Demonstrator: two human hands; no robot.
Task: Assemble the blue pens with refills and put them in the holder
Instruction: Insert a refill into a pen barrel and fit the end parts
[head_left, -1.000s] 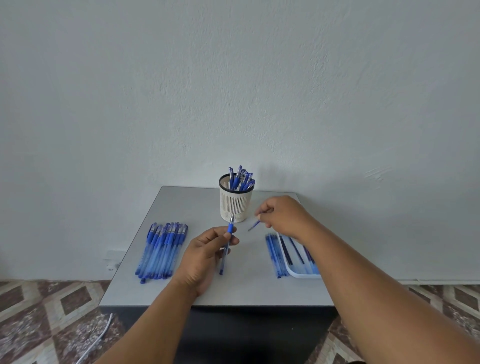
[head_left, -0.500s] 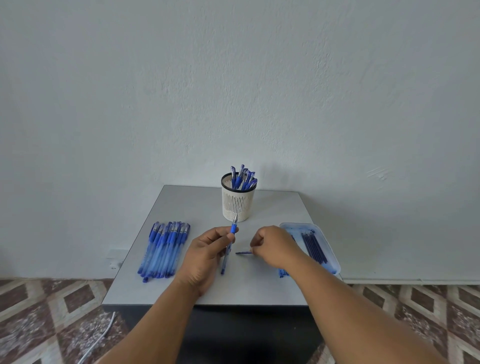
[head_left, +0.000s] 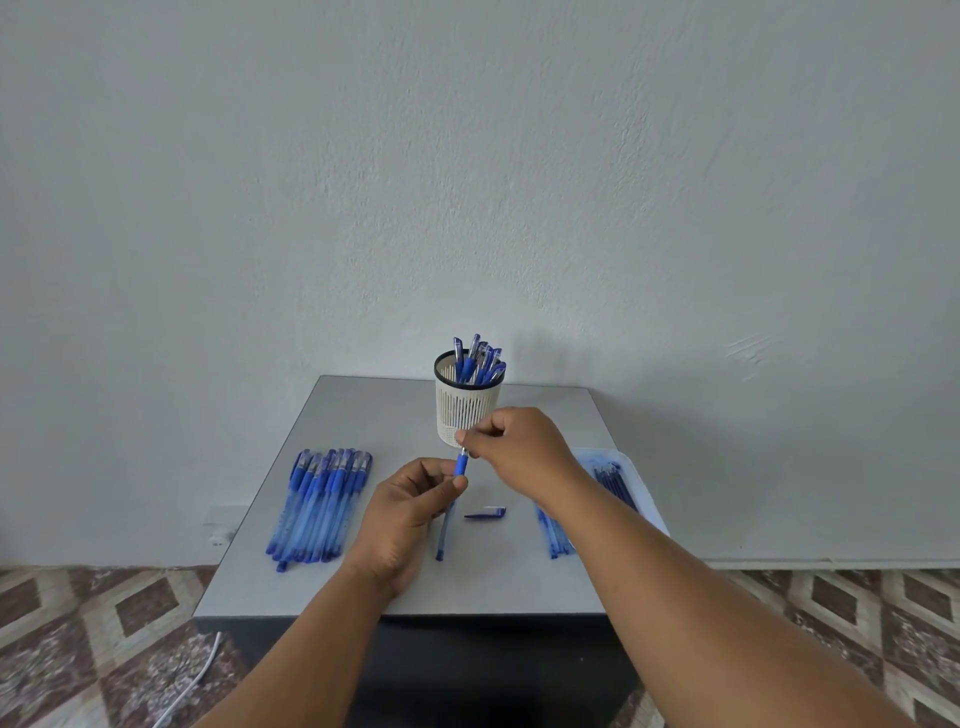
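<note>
My left hand (head_left: 408, 512) grips a blue pen (head_left: 453, 499) upright over the middle of the grey table (head_left: 363, 592), tip end up. At the pen's top end my right hand (head_left: 519, 449) pinches the tip piece with thumb and forefinger. A loose blue pen cap (head_left: 485, 514) lies flat on the table just right of the held pen. Behind the hands stands the white slotted holder (head_left: 467, 400) with several blue pens in it.
A row of several blue pens (head_left: 319, 501) lies on the table's left side. A white tray (head_left: 636, 475) with dark refills sits at the right, partly under my right forearm, with more blue pieces (head_left: 553, 535) beside it. Patterned floor surrounds the table.
My right hand set the cap down on the table, then rose to the pen's top end and now pinches it. My left hand kept holding the pen.
</note>
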